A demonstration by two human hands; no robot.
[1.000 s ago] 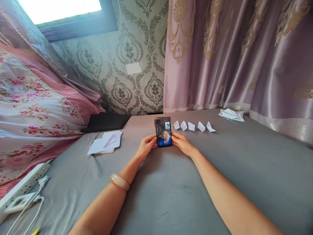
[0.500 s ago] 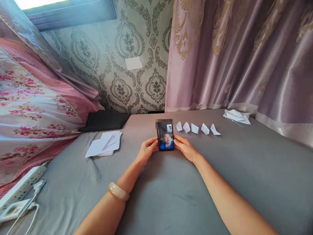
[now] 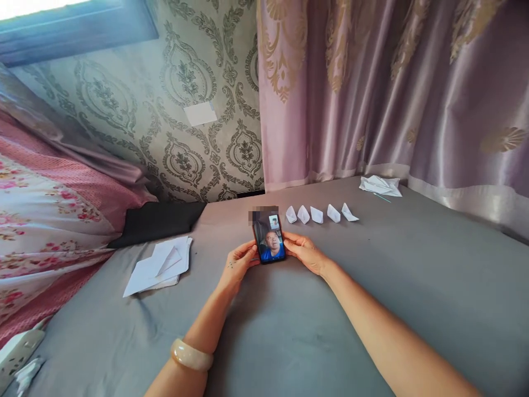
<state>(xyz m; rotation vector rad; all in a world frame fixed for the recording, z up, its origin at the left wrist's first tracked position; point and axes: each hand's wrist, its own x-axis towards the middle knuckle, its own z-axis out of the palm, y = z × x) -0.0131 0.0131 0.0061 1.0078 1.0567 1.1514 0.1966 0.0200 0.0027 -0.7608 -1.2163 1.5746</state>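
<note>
Holding a slim black rectangular smartphone (image 3: pixel 268 252) upright, screen lit and facing back toward six o'clock, with bare left hand (image 3: pixel 237 264) at its eight o'clock and bare right hand (image 3: pixel 306 252) at its four. Both grips closed in, snug on the side edges. Cannot tell about contact between phone and smooth grey cloth (image 3: pixel 314 331). From phone: five small white folded-paper shapes (image 3: pixel 316 215) in a row toward half past two, near right hand; flat stack of white paper sheets (image 3: pixel 142 274) toward half past eight, well apart.
</note>
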